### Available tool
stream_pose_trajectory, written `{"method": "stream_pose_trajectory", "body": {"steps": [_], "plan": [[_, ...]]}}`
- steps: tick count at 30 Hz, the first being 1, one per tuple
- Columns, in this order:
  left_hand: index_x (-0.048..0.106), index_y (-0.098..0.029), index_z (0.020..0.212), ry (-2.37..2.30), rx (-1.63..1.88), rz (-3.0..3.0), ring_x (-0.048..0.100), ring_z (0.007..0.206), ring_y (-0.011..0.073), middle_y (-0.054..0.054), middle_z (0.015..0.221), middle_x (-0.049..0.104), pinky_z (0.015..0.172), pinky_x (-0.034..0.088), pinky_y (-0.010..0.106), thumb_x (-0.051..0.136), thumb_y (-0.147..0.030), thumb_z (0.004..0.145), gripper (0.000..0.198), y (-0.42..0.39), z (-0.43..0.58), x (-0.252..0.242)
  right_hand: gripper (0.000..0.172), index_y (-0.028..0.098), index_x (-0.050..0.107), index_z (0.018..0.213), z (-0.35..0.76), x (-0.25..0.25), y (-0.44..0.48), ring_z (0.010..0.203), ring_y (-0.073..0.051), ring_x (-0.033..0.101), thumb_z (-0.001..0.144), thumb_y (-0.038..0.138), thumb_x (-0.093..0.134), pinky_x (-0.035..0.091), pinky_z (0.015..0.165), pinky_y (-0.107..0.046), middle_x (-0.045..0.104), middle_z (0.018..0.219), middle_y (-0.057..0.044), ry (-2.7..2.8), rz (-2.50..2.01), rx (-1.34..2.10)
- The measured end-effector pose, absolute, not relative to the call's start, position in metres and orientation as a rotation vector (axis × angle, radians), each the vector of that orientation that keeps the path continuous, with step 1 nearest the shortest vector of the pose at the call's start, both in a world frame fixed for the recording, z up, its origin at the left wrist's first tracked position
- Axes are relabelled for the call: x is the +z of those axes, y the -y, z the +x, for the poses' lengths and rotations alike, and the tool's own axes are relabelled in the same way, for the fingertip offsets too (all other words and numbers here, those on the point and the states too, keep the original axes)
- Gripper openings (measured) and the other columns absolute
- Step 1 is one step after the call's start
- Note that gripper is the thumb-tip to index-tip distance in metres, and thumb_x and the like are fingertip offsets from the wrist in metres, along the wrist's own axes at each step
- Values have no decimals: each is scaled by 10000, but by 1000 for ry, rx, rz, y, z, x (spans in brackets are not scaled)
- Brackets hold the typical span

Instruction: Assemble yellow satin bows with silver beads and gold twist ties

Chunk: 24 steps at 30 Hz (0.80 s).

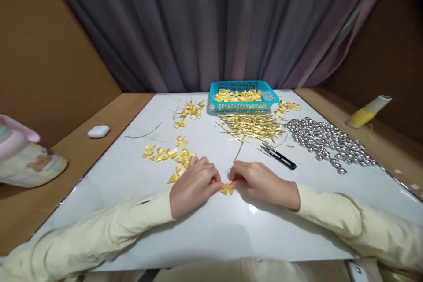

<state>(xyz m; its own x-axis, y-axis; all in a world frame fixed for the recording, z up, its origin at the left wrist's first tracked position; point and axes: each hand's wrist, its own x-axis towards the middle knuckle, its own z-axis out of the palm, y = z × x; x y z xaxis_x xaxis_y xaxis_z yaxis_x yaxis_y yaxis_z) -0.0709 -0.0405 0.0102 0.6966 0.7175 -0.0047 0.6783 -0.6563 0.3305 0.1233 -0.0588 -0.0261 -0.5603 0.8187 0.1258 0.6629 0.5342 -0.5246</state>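
Observation:
Between my two hands, low over the white table, is a small yellow ribbon bow (227,188). My left hand (198,180) pinches its left side, and my right hand (261,180) pinches its right side. A gold wire tie (238,153) rises from beside the right fingers toward the back; I cannot tell whether it is joined to the bow. Several loose yellow bows (160,154) lie left of and behind my left hand. Black thread snips (279,157) rest behind my right hand, beside a heap of gold wire ties (253,127).
At the back stands a turquoise basket (243,106) of yellow bows. Wired bows (191,110) lie to its left. Silver beads (327,141) spread at the right. On the wooden ledges are a white case (98,131), a patterned cup (36,165) and a yellow-and-white tube (368,112).

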Motion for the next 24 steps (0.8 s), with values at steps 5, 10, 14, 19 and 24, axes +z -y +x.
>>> {"method": "stream_pose_trajectory", "body": {"steps": [5,10,14,19,24], "plan": [[597,-169,652,-1110,210,2627,479,749,169,-7,658,612,710,232,326,529,-348,850,276,41,-71,8,77,180,589,770,121,-23,62,608,-121,553,813,231,550,332,562,-221,649,757,-11,2350,-1423,604],[595,-168,630,-1125,232,2651,474,737,169,-4,638,610,707,231,327,522,-329,856,287,44,-70,8,90,200,623,751,118,-22,66,631,-142,583,778,166,545,310,556,-225,675,740,-3,2306,-1544,576],[596,-165,625,-1139,221,2654,474,739,173,0,643,617,704,228,330,522,-316,856,285,46,-69,9,101,202,637,715,116,-20,67,613,-152,588,779,230,564,300,545,-230,679,706,-7,2268,-1609,591],[613,-163,631,-1153,203,2647,481,736,179,10,647,625,706,227,337,522,-316,854,285,47,-68,12,145,205,652,720,115,-22,68,581,-154,581,795,278,551,289,527,-231,679,682,-24,2225,-1635,606],[612,-160,616,-1165,219,2635,479,719,172,8,629,614,699,224,333,517,-298,853,290,47,-68,11,157,204,650,710,116,-27,68,533,-139,548,789,312,568,282,512,-226,665,641,-15,2184,-1628,639]]}}
